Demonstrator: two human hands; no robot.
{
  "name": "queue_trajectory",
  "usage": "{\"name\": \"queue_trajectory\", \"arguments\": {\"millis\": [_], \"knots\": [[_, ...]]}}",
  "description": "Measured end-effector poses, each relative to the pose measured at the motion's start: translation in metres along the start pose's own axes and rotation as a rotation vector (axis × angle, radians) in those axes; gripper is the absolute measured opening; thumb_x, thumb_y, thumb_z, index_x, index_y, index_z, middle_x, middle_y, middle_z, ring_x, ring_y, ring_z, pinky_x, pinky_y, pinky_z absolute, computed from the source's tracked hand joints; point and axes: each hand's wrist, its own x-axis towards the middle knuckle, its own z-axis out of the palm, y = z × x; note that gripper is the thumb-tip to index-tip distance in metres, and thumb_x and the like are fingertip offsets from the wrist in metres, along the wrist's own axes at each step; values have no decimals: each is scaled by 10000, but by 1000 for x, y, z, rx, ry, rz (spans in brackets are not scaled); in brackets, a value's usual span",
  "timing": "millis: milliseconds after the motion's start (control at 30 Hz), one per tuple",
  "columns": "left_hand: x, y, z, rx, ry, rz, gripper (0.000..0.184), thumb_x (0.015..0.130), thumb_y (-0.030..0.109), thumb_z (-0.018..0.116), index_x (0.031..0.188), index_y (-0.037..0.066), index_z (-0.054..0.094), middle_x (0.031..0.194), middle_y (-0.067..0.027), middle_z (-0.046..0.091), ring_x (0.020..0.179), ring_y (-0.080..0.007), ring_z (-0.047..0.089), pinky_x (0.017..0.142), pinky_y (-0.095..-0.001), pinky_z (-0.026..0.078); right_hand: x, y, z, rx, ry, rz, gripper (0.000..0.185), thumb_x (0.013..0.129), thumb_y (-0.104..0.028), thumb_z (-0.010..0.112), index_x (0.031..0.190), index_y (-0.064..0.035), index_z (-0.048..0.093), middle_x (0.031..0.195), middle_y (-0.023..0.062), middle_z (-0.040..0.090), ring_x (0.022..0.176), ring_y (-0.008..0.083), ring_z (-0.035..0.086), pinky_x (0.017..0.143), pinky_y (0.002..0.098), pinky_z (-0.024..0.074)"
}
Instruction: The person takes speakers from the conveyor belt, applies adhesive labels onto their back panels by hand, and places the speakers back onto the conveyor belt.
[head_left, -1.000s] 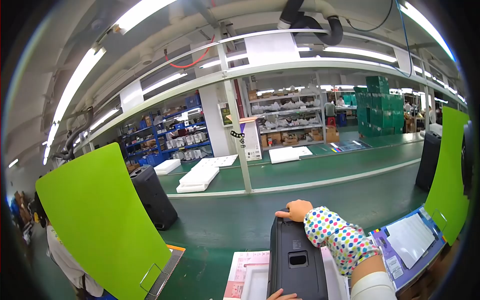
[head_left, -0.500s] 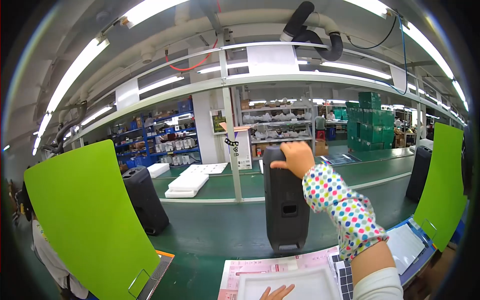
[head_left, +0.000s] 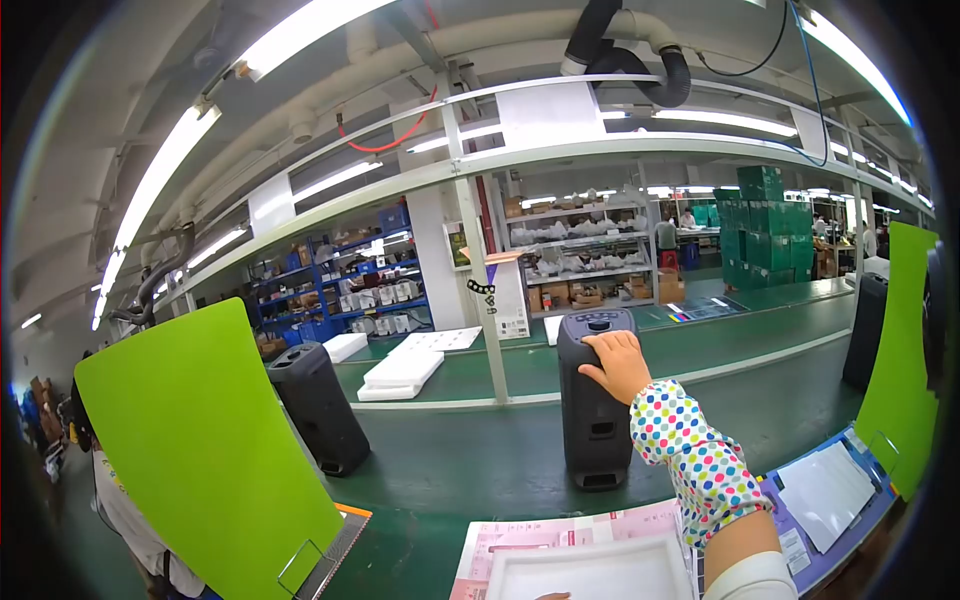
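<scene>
A tall black portable speaker point(head_left: 585, 445) stands upright on the green bench in front of me, its top panel with a round knob facing up. My right hand point(head_left: 620, 366), in a white sleeve cover with coloured dots, grips its upper right edge, fingers over the top and thumb against the front. At the bottom edge only a sliver of my left hand point(head_left: 553, 597) shows, flat by the white foam tray point(head_left: 600, 558). The tray lies on a pink printed sheet point(head_left: 478, 545).
Other black speakers stand at left point(head_left: 320, 410) and right point(head_left: 866, 335). Green panels rise at left point(head_left: 200, 450) and right point(head_left: 895, 360). A blue clipboard with paper point(head_left: 835, 500) lies at right. White foam pieces point(head_left: 402, 372) rest beyond the metal frame point(head_left: 490, 360).
The speaker top has tilted into view, and my right hand has slid lower on its edge. The left hand has mostly dropped out of view. The whole view has shifted.
</scene>
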Motion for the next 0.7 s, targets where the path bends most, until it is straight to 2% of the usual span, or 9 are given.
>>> {"name": "queue_trajectory", "arguments": {"millis": [67,167,233,300,367,467,600,667,700], "knots": [[19,-2,1,-43,-20,9,205,848,112,621,975,179,767,912,-69,747,843,-284,701,773,-447,539,-1,-12,-16,130,-75,62,594,893,-264,697,1425,-122,473,1362,122,524,1321,299,454,1167,522,260],[34,6,9,-159,-8,45,140,878,207,643,916,159,768,818,-92,729,749,-307,688,688,-440,531,-45,-35,-65,399,-55,104,546,900,-182,689,1407,-104,502,1437,122,493,1348,314,442,1129,446,358],[35,17,-10,-165,-102,39,179,903,271,640,901,142,765,788,-104,719,720,-315,681,678,-441,532,-101,-20,-92,635,-344,176,458,917,-174,682,1351,-88,563,1361,130,567,1294,310,503,1078,399,418],[31,13,-9,-188,-213,-6,234,940,308,612,920,129,760,796,-103,723,724,-313,684,676,-435,531,-164,2,-121,614,-586,404,279,948,-218,661,1182,-68,692,1181,114,679,1157,279,606,1007,381,470],[32,5,-3,-230,-301,-24,247,953,310,601,946,118,756,810,-104,728,733,-308,690,683,-426,535,-237,28,-137,731,-567,890,250,952,-238,657,1128,-73,723,1112,107,705,1059,244,651,926,353,507],[42,4,5,-338,-403,-44,265,969,308,580,998,101,743,832,-108,736,751,-287,706,695,-402,542,-319,53,-152,494,-634,1046,248,941,-261,668,1086,-74,743,1056,104,722,963,219,676,850,330,524],[62,7,17,-445,-556,-57,279,980,300,567,1033,77,726,847,-117,739,762,-255,714,707,-377,544,-360,35,-146,351,-585,877,264,909,-310,678,1021,-88,768,978,138,700,908,285,662,830,385,519],[72,7,24,-488,-623,-43,297,999,309,557,1010,54,710,824,-112,735,754,-233,705,709,-365,543,-362,25,-145,288,-559,754,215,865,-290,694,970,-119,769,1008,91,687,965,276,641,848,394,513],[81,6,26,-487,-786,-121,325,1012,322,543,1111,38,666,926,-115,719,848,-233,687,795,-359,524,-363,18,-145,198,-528,706,188,844,-278,701,948,-137,769,1015,66,684,987,266,629,847,393,508]]}}
